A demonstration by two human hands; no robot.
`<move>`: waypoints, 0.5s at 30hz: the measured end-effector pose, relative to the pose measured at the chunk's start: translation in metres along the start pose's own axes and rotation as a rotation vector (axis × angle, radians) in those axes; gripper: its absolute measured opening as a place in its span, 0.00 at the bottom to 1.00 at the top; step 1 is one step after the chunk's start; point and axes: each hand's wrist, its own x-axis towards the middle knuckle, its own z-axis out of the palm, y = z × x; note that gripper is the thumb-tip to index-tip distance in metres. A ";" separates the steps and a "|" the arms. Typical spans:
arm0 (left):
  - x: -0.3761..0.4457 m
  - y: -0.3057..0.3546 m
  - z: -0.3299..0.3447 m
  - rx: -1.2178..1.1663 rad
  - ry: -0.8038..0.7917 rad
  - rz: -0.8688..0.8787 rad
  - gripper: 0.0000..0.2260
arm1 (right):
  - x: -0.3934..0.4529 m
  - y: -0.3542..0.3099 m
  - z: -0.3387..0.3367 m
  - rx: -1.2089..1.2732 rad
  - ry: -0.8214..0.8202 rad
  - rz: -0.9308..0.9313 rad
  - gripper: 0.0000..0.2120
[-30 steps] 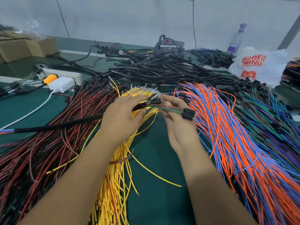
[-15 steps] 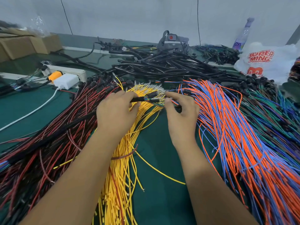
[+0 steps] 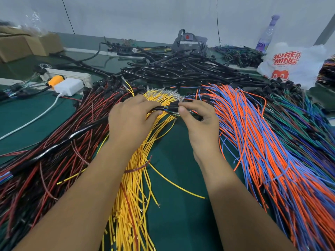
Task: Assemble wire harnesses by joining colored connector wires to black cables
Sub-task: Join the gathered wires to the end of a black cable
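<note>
**Bench stock, left to right, mid-join**

- Power strip [image 3: 72,75] with white adapter [image 3: 68,86]: far left, off the work area.
- Red and black wires [image 3: 59,134]: fanned at my left, connector ends away from me.
- Black cable [image 3: 72,136]: trails left across the red pile; my left hand [image 3: 130,122] pinches its stripped end so the inner leads stay presented.
- Yellow wires [image 3: 134,187]: centre bundle, under both hands, terminals at the far end.
- Small black connector [image 3: 173,108]: between my hands, touching the cable's leads; my right hand [image 3: 199,124] pinches it at the fingertips for alignment, I judge.
- Orange and blue wires [image 3: 262,142]: right, within reach.
- Black cable pile [image 3: 181,69]: behind.
- White plastic bag [image 3: 293,64]: far right.
</note>
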 end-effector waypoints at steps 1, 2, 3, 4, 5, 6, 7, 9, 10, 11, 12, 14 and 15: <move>0.000 0.000 0.000 -0.002 -0.002 -0.005 0.08 | -0.001 0.001 -0.001 0.010 -0.014 0.004 0.13; 0.000 0.001 -0.001 0.002 -0.002 -0.010 0.08 | -0.001 0.001 -0.001 0.020 -0.027 0.008 0.14; 0.001 0.001 -0.001 0.009 0.003 -0.012 0.08 | -0.001 0.001 -0.001 0.028 -0.036 0.015 0.14; 0.001 0.001 -0.001 0.018 0.013 -0.010 0.08 | -0.001 0.001 0.000 0.039 -0.040 0.026 0.13; 0.002 0.001 -0.002 0.024 0.028 -0.007 0.08 | 0.000 0.002 0.001 0.060 -0.036 0.042 0.12; 0.002 0.002 -0.002 0.027 0.046 -0.005 0.08 | 0.000 0.002 0.001 0.091 -0.024 0.058 0.10; 0.003 0.003 -0.002 0.029 0.062 -0.003 0.08 | 0.002 0.003 0.001 0.123 -0.011 0.070 0.07; 0.003 0.005 -0.003 0.034 0.075 0.000 0.08 | 0.003 0.004 0.001 0.155 -0.001 0.087 0.05; 0.003 0.005 -0.002 0.028 0.081 0.001 0.08 | 0.003 0.005 0.001 0.159 -0.004 0.091 0.05; 0.003 0.004 -0.002 0.016 0.088 0.000 0.08 | 0.002 0.005 0.002 0.166 -0.012 0.095 0.05; 0.003 0.004 -0.001 0.006 0.094 -0.005 0.08 | 0.002 0.005 0.002 0.178 -0.023 0.100 0.06; 0.002 0.004 -0.001 0.004 0.095 -0.017 0.08 | 0.001 0.005 0.003 0.208 -0.043 0.107 0.09; 0.002 0.004 -0.002 0.011 0.096 -0.017 0.08 | 0.002 0.005 0.002 0.216 -0.053 0.108 0.10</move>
